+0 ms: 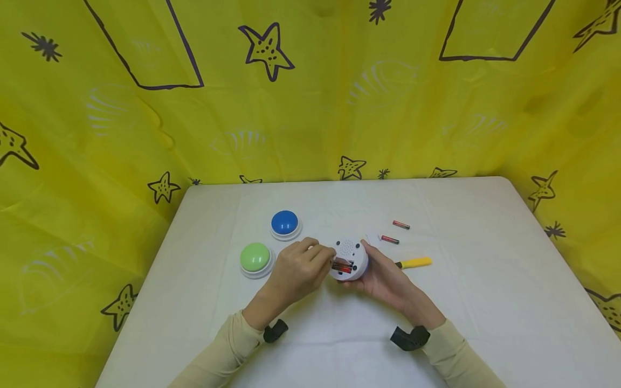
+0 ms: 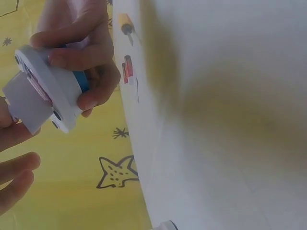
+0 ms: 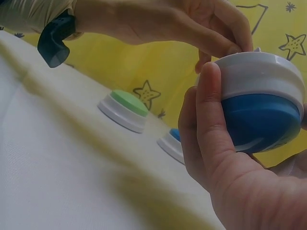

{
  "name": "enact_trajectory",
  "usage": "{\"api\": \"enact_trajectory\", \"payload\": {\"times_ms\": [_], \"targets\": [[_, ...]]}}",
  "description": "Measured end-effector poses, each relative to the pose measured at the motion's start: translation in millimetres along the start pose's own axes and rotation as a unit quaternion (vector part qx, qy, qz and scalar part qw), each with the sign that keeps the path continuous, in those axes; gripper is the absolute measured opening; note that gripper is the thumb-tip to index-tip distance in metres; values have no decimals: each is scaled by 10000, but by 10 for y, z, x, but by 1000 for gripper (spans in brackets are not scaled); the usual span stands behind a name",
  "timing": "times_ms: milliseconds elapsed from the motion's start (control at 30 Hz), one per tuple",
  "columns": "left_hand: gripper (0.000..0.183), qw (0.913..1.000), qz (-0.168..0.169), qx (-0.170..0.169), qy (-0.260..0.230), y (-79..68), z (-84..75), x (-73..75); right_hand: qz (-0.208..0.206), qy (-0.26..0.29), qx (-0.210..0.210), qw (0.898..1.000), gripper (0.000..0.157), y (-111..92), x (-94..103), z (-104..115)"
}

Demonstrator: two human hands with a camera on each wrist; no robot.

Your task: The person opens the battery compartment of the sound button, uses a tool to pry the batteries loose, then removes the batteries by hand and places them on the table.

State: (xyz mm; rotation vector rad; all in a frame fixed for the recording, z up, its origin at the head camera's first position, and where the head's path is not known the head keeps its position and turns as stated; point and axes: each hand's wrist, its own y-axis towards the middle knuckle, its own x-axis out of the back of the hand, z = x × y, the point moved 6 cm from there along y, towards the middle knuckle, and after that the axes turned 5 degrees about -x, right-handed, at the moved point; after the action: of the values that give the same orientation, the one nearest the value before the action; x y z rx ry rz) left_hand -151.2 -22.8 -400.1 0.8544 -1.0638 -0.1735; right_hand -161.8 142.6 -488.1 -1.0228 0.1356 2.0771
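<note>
Battery cover sits pinched in the left hand, I see, at the underside of an upturned blue push button, which the right hand grips above the table, near two loose batteries and a yellow-handled screwdriver.

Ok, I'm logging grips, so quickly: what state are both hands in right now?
Left hand: closed, pinching a flat, whitish, rectangular piece.
Right hand: closed, holding a round, white-bodied button with a blue dome.
</note>
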Motion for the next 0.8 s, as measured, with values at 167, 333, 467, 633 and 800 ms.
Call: {"api": "enact_trajectory", "payload": {"times_ms": [167,333,467,633,800], "targets": [[8,9996,196,173,-67,6,17,-15,11,115,-57,9999,60,-2,-5,-9],[8,9983,368,398,-221,-9,48,-59,112,186,-115,9997,59,2,-14,-26],[6,9970,357,556,-408,-24,81,-87,127,156,-108,9997,56,5,-16,-32],[5,9945,335,757,-637,-43,113,-120,158,190,-62,9997,49,10,-17,-34],[10,9914,350,948,-828,-68,129,-154,231,312,-79,9992,46,7,-26,-39]]}}
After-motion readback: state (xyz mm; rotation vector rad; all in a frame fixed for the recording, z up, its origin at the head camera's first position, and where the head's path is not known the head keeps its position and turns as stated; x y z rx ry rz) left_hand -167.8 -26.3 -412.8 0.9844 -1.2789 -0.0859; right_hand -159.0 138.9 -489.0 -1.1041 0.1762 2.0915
